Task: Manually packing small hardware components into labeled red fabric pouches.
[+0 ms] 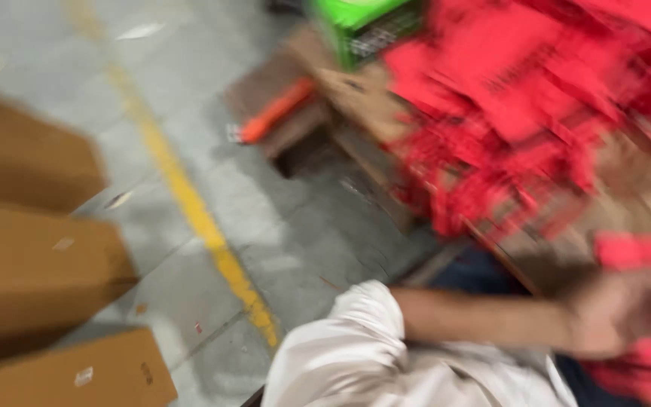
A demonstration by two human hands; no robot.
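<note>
The whole picture is smeared by motion. My left arm, in a short white sleeve [356, 332], reaches to the right. My left hand [612, 316] lies among flat red pieces [642, 362] at the lower right and touches them; the blur hides its grip. A big heap of the same red pieces [521, 98] covers a brown cardboard surface [371, 98] at the upper right. My right hand is out of view.
Three brown cartons [32, 271] stand along the left edge on grey concrete floor. A yellow line [190, 203] runs diagonally across the floor. An orange tool [273, 113] lies on a low brown board, and a green crate [363, 26] stands behind it.
</note>
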